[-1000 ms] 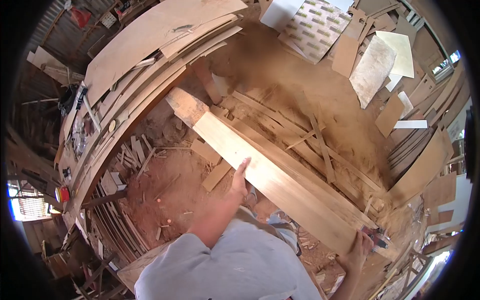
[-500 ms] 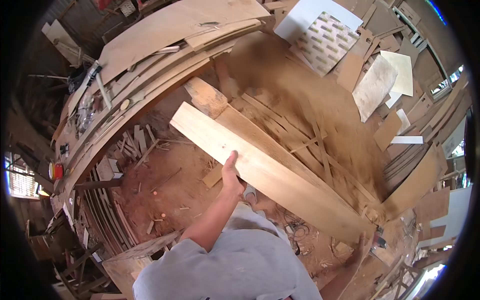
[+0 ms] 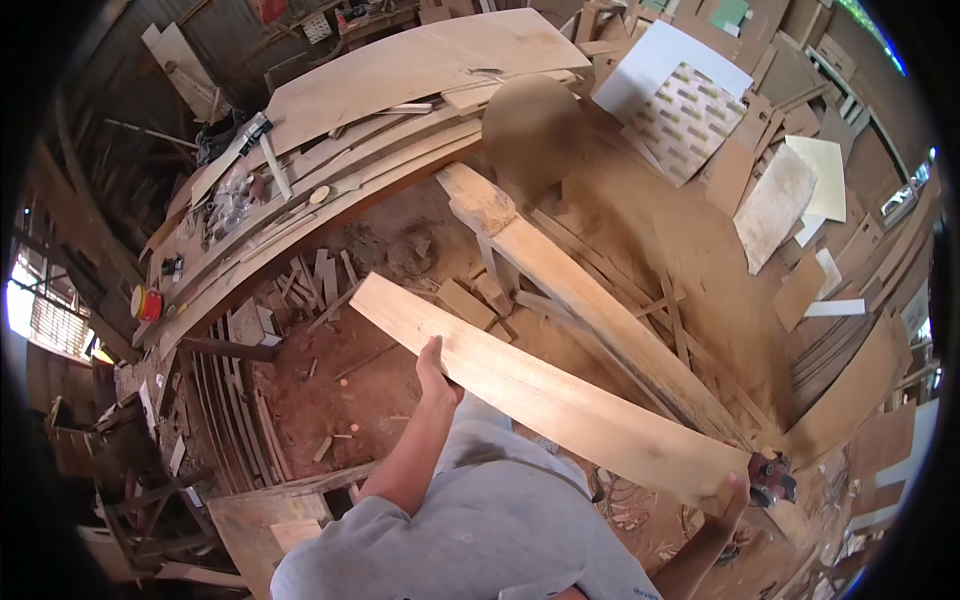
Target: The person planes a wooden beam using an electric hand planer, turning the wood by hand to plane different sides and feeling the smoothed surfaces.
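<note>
A long pale wooden board (image 3: 560,400) lies across my front, its broad face up. My left hand (image 3: 437,375) is closed on its near edge towards the left end, thumb on top and fingers underneath. Towards the right end my right hand (image 3: 730,498) grips the board, with the thumb on its face and the other fingers partly hidden. Beyond the board runs a thick, rough wooden beam (image 3: 600,300), raised above the ground. A dark red power tool (image 3: 772,478) rests close to the board's right end, near my right hand.
Stacked sheets and planks (image 3: 420,85) curve along the far left. A red-and-yellow tin (image 3: 147,303) sits on them. Offcuts (image 3: 475,305) litter the reddish floor (image 3: 320,400). Leaning panels (image 3: 780,200) crowd the right. A brown blur covers part of the top middle.
The board has come away from the beam towards my body, and a wider gap shows between them at the left end. Both hands stay on it. The view has shifted too.
</note>
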The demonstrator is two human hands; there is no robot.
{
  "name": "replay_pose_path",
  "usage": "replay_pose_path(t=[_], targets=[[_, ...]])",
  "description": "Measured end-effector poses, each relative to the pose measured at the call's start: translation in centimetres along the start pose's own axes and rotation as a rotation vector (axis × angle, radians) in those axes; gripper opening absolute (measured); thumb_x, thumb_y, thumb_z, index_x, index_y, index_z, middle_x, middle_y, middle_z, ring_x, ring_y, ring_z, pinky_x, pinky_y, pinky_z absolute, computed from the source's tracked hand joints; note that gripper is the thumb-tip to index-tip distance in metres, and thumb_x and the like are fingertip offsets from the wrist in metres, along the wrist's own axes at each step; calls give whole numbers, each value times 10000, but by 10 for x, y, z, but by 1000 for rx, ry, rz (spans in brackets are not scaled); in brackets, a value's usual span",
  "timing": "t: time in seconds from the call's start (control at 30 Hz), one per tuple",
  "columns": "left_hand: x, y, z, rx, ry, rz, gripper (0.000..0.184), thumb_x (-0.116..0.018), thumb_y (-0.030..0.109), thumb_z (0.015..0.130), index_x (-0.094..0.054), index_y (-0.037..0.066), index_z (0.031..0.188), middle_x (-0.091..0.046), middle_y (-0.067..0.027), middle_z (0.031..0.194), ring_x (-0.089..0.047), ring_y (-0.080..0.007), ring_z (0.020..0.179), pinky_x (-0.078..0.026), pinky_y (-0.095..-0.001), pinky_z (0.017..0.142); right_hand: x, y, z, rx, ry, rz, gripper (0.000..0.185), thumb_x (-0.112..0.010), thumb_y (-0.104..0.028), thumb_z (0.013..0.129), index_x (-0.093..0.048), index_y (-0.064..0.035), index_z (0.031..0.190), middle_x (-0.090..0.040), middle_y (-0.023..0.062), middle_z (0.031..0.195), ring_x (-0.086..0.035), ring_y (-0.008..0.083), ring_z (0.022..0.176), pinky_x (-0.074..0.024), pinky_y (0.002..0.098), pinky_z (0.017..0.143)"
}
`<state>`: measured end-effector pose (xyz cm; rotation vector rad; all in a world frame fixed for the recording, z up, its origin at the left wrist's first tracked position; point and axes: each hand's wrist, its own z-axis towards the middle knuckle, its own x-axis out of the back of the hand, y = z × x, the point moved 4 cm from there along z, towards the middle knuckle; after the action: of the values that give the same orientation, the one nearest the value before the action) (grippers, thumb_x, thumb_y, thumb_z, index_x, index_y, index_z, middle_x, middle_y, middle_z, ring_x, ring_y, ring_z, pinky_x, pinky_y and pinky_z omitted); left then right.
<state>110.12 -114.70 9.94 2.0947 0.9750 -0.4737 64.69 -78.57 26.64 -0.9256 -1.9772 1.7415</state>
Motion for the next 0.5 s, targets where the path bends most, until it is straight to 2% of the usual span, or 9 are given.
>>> replay_pose_path(t=[0.07,0.2,0.27,0.3,0.4,0.43,0.5], targets=[[25,3,22,2,-14,-19,635,-587,406,1073,-501,16,1566,-582,-201,1563,-555,-391,1465,-440,-553,1252,-11,4,-9,104,-44,-31,812,-666,-444,921,-503,60,1536,-640,257,1454,-624,376,1362,-491,485,1181],[46,16,65,86,17,-16,599,-640,326,1037,-532,0,1528,-647,-201,1481,-607,-379,1413,-466,-533,1239,-125,-24,-7,100,-64,67,803,-667,-399,859,-517,80,1485,-602,323,1510,-611,414,1385,-473,507,1210],[45,30,83,187,48,-36,589,-628,337,1032,-563,3,1513,-675,-204,1457,-622,-389,1399,-467,-531,1242,-190,-28,0,63,-14,78,756,-665,-354,812,-540,84,1416,-611,319,1498,-631,411,1353,-477,508,1203],[65,28,112,232,26,-25,555,-627,343,1047,-584,0,1480,-688,-186,1439,-639,-368,1379,-479,-525,1232,-223,-29,3,48,-5,71,737,-663,-335,794,-548,83,1391,-615,320,1495,-638,409,1342,-476,509,1202],[50,62,122,302,7,-44,541,-662,266,1044,-530,-8,1492,-646,-193,1471,-622,-347,1398,-499,-510,1225,-334,-19,12,7,4,-20,718,-665,-292,776,-544,69,1384,-616,329,1507,-636,390,1347,-470,508,1208],[47,74,126,297,4,-32,497,-658,273,1058,-558,-7,1456,-683,-178,1426,-661,-312,1354,-527,-477,1200,-378,-10,16,-3,39,-37,716,-669,-277,772,-540,66,1388,-614,325,1512,-632,381,1354,-472,506,1205],[53,92,139,366,47,-65,485,-661,290,1062,-577,-3,1439,-710,-160,1383,-689,-296,1312,-545,-451,1178,-464,10,27,-27,51,-107,704,-685,-234,766,-535,54,1390,-616,308,1517,-620,358,1371,-472,501,1200]])
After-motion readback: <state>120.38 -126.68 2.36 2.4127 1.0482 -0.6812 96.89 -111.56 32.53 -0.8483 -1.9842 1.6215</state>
